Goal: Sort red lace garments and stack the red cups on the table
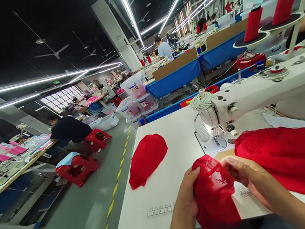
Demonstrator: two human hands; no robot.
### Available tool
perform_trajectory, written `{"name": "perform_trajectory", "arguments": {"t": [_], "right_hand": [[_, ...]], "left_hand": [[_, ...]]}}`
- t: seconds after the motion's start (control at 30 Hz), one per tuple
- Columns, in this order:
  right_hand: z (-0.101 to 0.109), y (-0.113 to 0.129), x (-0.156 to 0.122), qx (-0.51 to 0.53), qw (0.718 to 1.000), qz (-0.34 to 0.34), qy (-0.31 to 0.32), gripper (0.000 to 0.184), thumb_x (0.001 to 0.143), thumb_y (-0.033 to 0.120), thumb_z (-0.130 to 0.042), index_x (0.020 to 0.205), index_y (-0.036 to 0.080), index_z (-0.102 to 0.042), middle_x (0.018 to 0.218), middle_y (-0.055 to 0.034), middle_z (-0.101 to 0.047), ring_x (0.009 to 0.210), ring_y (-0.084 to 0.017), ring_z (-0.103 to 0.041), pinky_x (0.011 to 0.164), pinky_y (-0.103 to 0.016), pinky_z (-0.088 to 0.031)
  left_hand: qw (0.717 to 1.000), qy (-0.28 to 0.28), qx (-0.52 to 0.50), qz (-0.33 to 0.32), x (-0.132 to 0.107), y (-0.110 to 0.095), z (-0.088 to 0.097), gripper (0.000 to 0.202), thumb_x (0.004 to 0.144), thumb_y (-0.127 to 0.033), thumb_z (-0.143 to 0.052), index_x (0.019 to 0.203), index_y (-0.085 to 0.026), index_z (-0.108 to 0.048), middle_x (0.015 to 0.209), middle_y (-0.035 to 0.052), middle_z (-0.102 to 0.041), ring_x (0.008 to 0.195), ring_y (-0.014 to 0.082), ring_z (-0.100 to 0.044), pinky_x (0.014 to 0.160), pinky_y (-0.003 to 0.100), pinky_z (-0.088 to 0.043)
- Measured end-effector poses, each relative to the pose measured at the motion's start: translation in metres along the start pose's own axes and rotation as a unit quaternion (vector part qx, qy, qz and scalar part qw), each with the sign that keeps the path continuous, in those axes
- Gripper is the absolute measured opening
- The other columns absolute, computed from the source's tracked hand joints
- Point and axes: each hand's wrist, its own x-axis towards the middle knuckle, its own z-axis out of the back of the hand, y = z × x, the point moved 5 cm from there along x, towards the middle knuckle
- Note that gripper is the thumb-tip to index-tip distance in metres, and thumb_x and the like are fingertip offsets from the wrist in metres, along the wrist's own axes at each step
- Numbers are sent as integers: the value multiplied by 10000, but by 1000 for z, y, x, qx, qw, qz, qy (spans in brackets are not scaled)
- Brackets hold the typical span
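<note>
A piece of sheer red fabric (216,196) with a lace-like pattern hangs between my hands at the table's front edge. My left hand (190,189) is closed on its left side, thumb on top. At the upper right edge of the same piece, my right hand (245,173) pinches it between thumb and fingers. Just beyond them stands the white sewing machine (241,97), its lamp lit over the needle plate (217,144). To the left a red cup-shaped fabric piece (149,157) lies flat. A long heap of red fabric (293,158) spreads to the right.
The white table (134,220) has a printed ruler (161,210) near its front. Red thread cones (253,24) stand at upper right. Clear plastic boxes (134,86) are stacked beyond the table. Red stools (77,168) and a seated person (70,128) are across the aisle.
</note>
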Motion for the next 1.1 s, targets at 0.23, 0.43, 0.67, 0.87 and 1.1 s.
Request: {"name": "perform_trajectory", "arguments": {"t": [0.23, 0.43, 0.67, 0.87, 1.1], "right_hand": [[3, -1, 3, -53, 998, 21, -9, 341, 811, 532, -653, 821, 193, -680, 742, -1, -603, 732, -170, -509, 709, -289, -421], [-1, -6, 1, -17, 1000, -9, 2, 374, 805, 531, -656, 906, 177, -720, 735, -27, -653, 723, -203, -589, 693, -322, -474], [-1, -7, 1, -32, 999, -3, 3, 352, 758, 521, -710, 856, 184, -744, 737, -37, -702, 692, -203, -630, 704, -321, -516], [-1, -9, -3, 13, 1000, -12, 13, 320, 797, 489, -682, 905, 196, -754, 743, -45, -728, 667, -200, -652, 701, -318, -515], [-5, -7, -5, 30, 1000, 1, 2, 266, 790, 449, -685, 894, 208, -733, 767, -28, -709, 721, -183, -623, 698, -282, -492]], "left_hand": [[1000, -4, -2, 9, -4, 1, -4, 223, 671, -292, -808, 761, -118, -701, 650, 12, -650, 602, 117, -559, 655, 217, -422], [1000, -7, 10, 7, -12, -1, -5, 226, 663, -289, -804, 790, -127, -710, 657, 26, -667, 608, 142, -598, 644, 231, -433], [1000, 3, 14, -8, -12, -3, -5, 180, 719, -264, -757, 827, -122, -725, 687, 36, -680, 622, 129, -592, 646, 216, -440], [1000, -2, 2, -1, -9, 0, -1, 188, 713, -253, -759, 837, -115, -730, 672, 26, -670, 609, 115, -577, 646, 208, -447], [999, -10, 19, 29, -15, 6, -5, 256, 622, -308, -826, 795, -136, -746, 666, 29, -678, 605, 114, -574, 618, 195, -433]]}}
